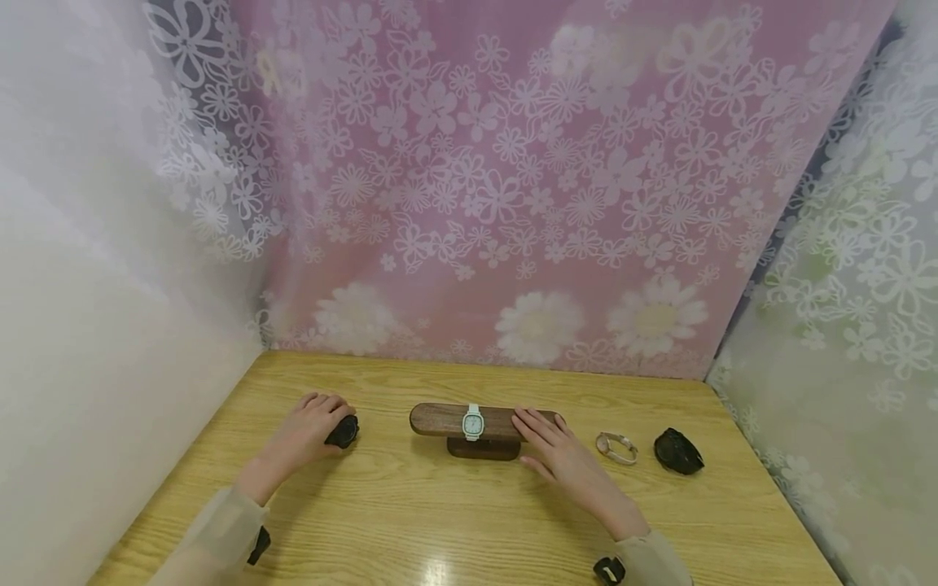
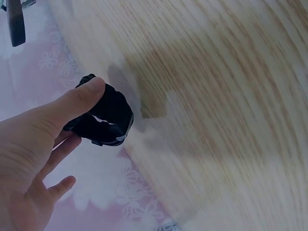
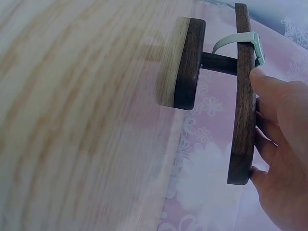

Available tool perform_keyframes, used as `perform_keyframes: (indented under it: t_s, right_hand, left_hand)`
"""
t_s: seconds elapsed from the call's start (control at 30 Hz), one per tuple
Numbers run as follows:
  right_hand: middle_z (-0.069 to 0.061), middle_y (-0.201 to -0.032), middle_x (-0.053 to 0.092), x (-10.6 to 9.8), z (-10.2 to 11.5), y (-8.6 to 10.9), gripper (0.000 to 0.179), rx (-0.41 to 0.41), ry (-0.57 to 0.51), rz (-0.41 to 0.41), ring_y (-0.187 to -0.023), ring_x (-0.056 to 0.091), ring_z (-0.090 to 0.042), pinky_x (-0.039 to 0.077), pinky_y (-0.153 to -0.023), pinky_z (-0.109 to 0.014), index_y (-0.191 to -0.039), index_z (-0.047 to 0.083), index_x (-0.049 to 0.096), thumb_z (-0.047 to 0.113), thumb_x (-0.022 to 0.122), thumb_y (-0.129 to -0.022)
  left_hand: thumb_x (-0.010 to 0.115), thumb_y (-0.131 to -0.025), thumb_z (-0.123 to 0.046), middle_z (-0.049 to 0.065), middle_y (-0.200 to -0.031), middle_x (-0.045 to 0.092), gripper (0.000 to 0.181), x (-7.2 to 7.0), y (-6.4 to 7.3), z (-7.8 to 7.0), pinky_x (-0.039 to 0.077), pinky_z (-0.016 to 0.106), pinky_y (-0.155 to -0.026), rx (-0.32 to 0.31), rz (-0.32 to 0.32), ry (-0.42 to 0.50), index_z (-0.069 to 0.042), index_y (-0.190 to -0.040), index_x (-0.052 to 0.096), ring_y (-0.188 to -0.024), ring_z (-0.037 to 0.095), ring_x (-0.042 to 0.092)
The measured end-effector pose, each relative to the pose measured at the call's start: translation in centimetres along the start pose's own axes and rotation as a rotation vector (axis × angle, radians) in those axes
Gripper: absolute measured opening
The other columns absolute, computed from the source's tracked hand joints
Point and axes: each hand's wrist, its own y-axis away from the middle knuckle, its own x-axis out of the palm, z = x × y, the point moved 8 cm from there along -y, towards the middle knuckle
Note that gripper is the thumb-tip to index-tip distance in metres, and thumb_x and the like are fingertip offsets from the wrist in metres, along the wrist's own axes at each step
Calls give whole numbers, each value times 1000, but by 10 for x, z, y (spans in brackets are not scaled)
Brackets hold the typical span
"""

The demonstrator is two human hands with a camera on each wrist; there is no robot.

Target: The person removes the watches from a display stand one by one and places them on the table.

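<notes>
On the left of the table, my left hand holds a black watch. In the left wrist view, the thumb presses on one side of its looped strap, with fingers behind it. A dark wooden watch stand with a rounded bar on a base stands mid-table. Around its bar is a pale green watch, its square face upward. My right hand rests its fingers on the bar's right part. Seen by the right wrist camera, the fingertips touch the bar's outer face without wrapping round it.
Right of the stand lies a small watch with a light strap. Farther right sits another black watch. The wooden table meets a pink floral curtain behind, a white wall at left and floral cloth at right.
</notes>
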Motion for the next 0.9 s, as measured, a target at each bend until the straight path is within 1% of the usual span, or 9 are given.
perform_keyframes:
  t_s: [0.2, 0.47, 0.7, 0.9]
  right_hand:
    - [-14, -157, 44, 3, -2, 1, 68, 15, -17, 19, -144, 41, -34, 34, -114, -63, -153, 4, 45, 22, 73, -94]
    - [-13, -158, 43, 3, -3, 0, 67, 31, -34, 22, -144, 41, -35, 33, -114, -63, -153, 5, 45, 23, 73, -95]
    - [-12, -158, 42, 4, -4, 0, 66, 41, -33, 35, -145, 39, -34, 32, -115, -63, -153, 5, 45, 24, 72, -96]
    - [-14, -157, 44, 2, -3, 0, 66, 37, -38, 31, -144, 41, -35, 32, -115, -63, -152, 4, 45, 23, 72, -95]
  left_hand:
    - [95, -67, -25, 14, -123, 65, 65, 8, -1, -1, 45, 59, -103, 15, 32, -10, -7, -123, 68, -115, 35, 61]
    - [94, -67, -27, 12, -124, 67, 67, 15, -2, -2, 46, 58, -102, 34, 23, -14, -8, -126, 67, -116, 34, 62]
    - [92, -72, -26, 14, -131, 64, 70, 20, -2, -3, 43, 61, -105, 12, 54, -19, -7, -133, 64, -119, 34, 61]
    - [90, -76, -29, 14, -133, 63, 71, 21, 0, -5, 44, 62, -103, 7, 69, -28, -6, -137, 61, -119, 34, 61]
